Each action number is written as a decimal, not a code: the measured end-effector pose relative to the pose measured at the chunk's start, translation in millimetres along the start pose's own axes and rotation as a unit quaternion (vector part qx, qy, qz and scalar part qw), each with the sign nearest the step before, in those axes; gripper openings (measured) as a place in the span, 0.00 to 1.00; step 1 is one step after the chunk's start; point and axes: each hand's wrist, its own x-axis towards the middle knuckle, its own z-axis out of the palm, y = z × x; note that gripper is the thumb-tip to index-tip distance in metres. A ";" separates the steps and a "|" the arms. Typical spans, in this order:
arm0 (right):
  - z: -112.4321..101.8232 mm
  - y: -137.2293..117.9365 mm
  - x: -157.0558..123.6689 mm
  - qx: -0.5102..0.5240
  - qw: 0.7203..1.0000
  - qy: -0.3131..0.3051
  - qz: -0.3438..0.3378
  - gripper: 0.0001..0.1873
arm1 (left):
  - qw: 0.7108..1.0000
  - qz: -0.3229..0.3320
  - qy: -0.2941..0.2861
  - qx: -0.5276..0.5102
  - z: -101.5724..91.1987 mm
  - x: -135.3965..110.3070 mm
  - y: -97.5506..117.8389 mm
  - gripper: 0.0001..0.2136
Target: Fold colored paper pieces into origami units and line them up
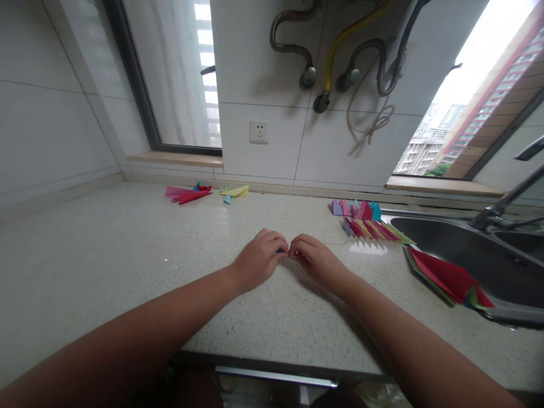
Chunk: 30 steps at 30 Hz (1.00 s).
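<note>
Both hands at mid-countertop, head view, nearer the front edge than the wall; left hand [262, 259] closed to a pinch, thumb against curled fingers, a small dark piece [280, 250] between the tips; right hand [317, 262] likewise pinched nearly shut at the piece's right end, its fingertips almost meeting the left's; piece mostly hidden by fingers, shape and material not readable.

Countertop [127, 243] pale, speckled; along its back edge, left of the hands, a pink and red folded paper bundle [189, 195] with a bit of blue; just right of that, a yellow folded paper [238, 191], a small light-blue paper piece [228, 199] by it.

Toward the back right, beside the sink, two rows of folded paper: back row [357, 209] lavender, pink, red, teal; front row [374, 229] lavender, red, yellow, close before the other; nearer the front, a red and green paper stack [450, 277] against the rim of the steel sink [450, 249]; faucet [497, 209] above the bowls.

Wall behind: power socket [259, 132]; yellow hose [340, 42] hanging among grey flexible pipes; one window to each side.
</note>
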 end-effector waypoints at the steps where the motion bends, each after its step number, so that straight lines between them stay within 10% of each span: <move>1: 0.6 -0.2 0.0 -0.001 1.000 0.003 -0.001 0.07 | 1.000 0.001 0.001 0.002 0.0 -0.2 0.3 0.04; 30: -9.7 8.5 -3.5 -0.044 0.998 0.052 -0.006 0.06 | 0.998 -0.025 0.055 -0.027 -3.0 -0.6 -4.5 0.07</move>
